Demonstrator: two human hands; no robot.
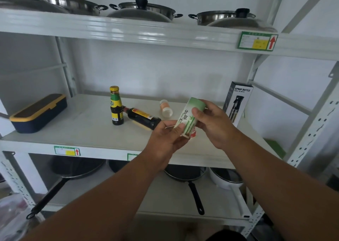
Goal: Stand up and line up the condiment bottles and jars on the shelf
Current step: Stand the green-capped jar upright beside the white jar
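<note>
Both my hands hold a green and white cylindrical jar (pixel 189 115) tilted above the front of the middle shelf (pixel 77 128). My left hand (pixel 166 138) grips its lower end and my right hand (pixel 213 123) grips its upper part. A dark sauce bottle with a yellow cap (pixel 116 106) stands upright at mid shelf. Behind it a second dark bottle (pixel 142 117) lies on its side, neck to the left. A small clear jar with orange contents (pixel 166 108) lies on its side farther back.
A navy box with a yellow rim (pixel 39 113) sits at the shelf's left. A black spray bottle carton (pixel 238 103) stands at the right. Lidded steel pots (pixel 145 9) fill the top shelf; frying pans (pixel 185 174) lie on the bottom shelf.
</note>
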